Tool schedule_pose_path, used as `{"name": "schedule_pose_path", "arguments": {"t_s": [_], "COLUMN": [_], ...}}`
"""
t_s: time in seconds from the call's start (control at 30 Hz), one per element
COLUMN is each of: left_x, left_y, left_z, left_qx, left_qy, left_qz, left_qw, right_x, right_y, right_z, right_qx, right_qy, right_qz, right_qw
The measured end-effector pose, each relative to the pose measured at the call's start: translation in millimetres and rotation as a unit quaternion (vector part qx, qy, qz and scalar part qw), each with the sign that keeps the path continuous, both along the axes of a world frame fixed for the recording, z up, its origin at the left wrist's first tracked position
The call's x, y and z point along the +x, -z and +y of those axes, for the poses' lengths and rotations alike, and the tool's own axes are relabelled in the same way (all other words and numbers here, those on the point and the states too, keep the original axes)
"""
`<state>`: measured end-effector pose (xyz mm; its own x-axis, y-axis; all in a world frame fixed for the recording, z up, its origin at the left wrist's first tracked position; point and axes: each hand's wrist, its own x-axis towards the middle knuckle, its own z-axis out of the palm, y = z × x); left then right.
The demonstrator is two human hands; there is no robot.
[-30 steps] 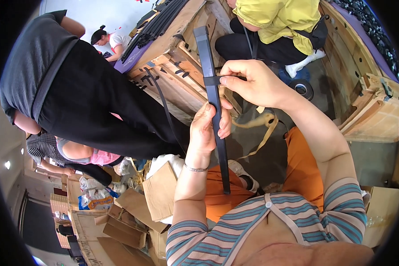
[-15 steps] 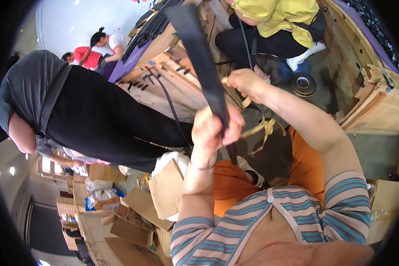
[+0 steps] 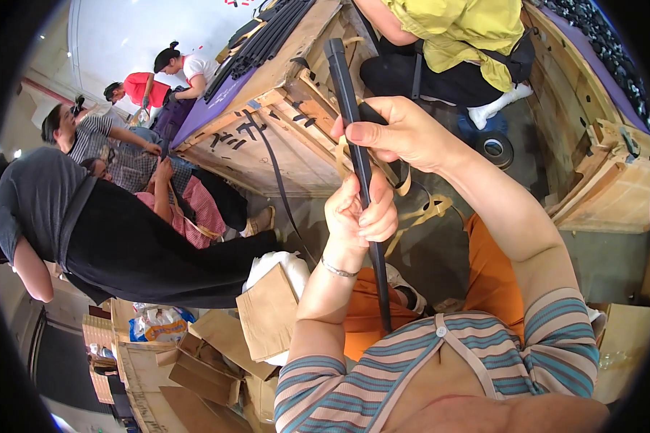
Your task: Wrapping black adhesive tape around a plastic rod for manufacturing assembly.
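Note:
A long, narrow black rod with flat faces slants upward in front of me, its lower end near my striped top. My left hand is wrapped round its middle. Higher up, my right hand grips it, the thumb lying on its face and the other fingers partly hidden behind. A thin tan strip runs down beside the rod near my right fingers. More tan strip hangs in loose curls below my right forearm. Whether these pieces join is hidden.
A black roll of tape lies on the floor beside a crouching person in yellow. Wooden crates stand ahead and at right. Cardboard boxes are at lower left, and a person in black trousers bends close on my left.
The rod has turned more upright and come closer to steady, its upper end shifting right. My right hand has come in from the right onto the rod. The person at left has bent lower.

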<state>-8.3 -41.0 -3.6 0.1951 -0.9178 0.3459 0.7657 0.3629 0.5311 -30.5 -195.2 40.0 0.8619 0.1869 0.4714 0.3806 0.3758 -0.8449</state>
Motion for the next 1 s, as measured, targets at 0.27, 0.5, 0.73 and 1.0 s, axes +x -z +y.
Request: {"name": "schedule_pose_path", "arguments": {"t_s": [0.27,0.5,0.73,1.0], "left_x": [-10.5,-8.0,13.3,20.9], "left_y": [14.3,34.8,17.7,19.8], "left_z": [-1.9,12.0,26.8,38.6], "left_qx": [0.064,0.258,0.233,0.247], "left_qy": [-0.049,-0.273,-0.432,-0.483], "left_qz": [0.094,-0.175,-0.152,-0.036], "left_qw": [0.992,0.91,0.858,0.839], "right_x": [3.5,5.4,-6.7,-5.1], "right_y": [9.9,13.4,30.6,46.5], "right_z": [-16.7,-47.8,-7.1,11.4], "right_qx": [-0.019,-0.037,-0.08,-0.153], "right_qy": [0.06,0.101,-0.122,-0.133], "right_qz": [0.0,0.107,0.2,0.144], "right_qw": [0.998,0.988,0.969,0.968]}}
